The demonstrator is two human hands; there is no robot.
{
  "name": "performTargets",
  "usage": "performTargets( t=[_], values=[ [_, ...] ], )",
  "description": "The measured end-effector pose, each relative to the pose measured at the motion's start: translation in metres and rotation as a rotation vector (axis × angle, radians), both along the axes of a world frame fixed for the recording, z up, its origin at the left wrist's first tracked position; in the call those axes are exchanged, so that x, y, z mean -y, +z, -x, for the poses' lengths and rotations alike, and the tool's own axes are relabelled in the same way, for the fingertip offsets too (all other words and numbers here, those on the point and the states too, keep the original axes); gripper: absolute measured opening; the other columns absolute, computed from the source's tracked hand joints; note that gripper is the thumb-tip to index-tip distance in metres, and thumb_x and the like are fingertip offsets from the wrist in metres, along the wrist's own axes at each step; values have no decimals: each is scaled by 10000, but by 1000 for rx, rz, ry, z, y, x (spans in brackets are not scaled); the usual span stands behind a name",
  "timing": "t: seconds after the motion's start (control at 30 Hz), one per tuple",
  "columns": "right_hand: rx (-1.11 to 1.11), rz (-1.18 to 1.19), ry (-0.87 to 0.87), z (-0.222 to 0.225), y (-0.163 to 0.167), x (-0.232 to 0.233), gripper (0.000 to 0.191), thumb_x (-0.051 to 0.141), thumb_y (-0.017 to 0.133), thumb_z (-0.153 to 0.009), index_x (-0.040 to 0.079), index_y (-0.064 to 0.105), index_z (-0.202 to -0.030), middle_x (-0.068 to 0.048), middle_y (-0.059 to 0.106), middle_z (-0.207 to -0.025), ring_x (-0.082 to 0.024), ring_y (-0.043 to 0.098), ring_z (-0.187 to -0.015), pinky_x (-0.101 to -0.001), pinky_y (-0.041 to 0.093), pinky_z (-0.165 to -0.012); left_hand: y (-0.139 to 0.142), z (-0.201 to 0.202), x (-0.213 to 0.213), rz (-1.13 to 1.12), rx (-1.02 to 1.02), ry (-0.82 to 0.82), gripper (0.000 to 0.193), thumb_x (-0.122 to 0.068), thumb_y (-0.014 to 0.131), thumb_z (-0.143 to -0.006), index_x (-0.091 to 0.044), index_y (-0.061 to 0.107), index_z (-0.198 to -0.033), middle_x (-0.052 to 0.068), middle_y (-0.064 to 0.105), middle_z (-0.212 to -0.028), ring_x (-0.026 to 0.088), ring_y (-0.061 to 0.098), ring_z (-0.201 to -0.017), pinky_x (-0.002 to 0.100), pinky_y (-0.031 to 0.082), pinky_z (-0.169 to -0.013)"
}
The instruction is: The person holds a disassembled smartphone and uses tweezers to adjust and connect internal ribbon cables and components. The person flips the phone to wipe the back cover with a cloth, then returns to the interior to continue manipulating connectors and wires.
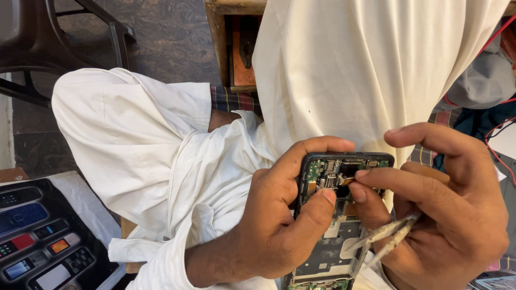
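Note:
An opened phone [333, 225] with its back cover off shows a green circuit board and black frame, low in the middle of the head view. My left hand [274, 220] grips the phone from the left, thumb lying on the board. My right hand [446, 209] comes in from the right, its fingertips touching a small part near the phone's top. A pair of metal tweezers [384, 236] is tucked in my right hand, its tips lying over the phone's lower half.
White clothing covers my lap [161, 156] below the phone. A dark poster of phones [43, 241] lies bottom left. A dark chair [64, 32] stands top left, a wooden cabinet [236, 48] behind. Red wires [500, 139] hang at right.

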State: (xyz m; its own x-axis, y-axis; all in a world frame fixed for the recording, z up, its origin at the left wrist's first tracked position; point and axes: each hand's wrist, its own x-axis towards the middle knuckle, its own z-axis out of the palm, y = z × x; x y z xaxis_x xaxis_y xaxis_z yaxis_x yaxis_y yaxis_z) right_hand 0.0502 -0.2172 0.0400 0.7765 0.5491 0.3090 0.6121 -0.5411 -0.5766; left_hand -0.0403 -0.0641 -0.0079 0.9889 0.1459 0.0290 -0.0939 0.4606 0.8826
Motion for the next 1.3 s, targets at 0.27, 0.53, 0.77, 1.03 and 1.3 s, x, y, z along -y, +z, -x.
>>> performTargets(
  t=[0.27,0.53,0.77,1.03,1.3],
  values=[
    [98,-13,198,-15,5,-4,299,68,904,-754,11,747,-1002,-224,610,-1240,-2,466,-545,-207,395,-531,5,-2,-1,-88,-55,20,531,-90,519,-1054,19,402,-1560,-30,618,-848,-14,541,-718,190,473,-659],
    [112,-24,183,-14,0,-3,302,68,921,-734,-5,756,-976,-198,641,-1190,-8,442,-512,-193,362,-470,5,-5,2,-148,-59,34,515,-68,513,-1047,9,420,-1548,-31,620,-874,-14,556,-729,188,495,-650],
    [117,-16,170,-12,5,-6,272,70,904,-753,-19,733,-945,-189,664,-1134,-64,561,-635,-234,434,-546,4,-5,-1,-15,-27,1,452,-26,473,-1032,61,462,-1476,39,657,-1016,19,586,-861,203,519,-792],
    [-23,-24,67,-11,4,-9,242,72,879,-737,1,739,-921,-160,682,-1118,-28,397,-502,-207,307,-477,-2,-11,-10,423,-42,-134,459,-13,427,-1060,81,410,-1508,111,629,-1197,85,620,-1059,247,537,-938],
    [0,-32,136,-13,5,-9,254,50,875,-725,-24,717,-910,-216,676,-1122,-108,680,-697,-203,453,-536,-3,-12,-9,250,-33,-138,421,-12,451,-1071,79,442,-1482,99,645,-1215,68,623,-1106,243,549,-998]
  ],
)
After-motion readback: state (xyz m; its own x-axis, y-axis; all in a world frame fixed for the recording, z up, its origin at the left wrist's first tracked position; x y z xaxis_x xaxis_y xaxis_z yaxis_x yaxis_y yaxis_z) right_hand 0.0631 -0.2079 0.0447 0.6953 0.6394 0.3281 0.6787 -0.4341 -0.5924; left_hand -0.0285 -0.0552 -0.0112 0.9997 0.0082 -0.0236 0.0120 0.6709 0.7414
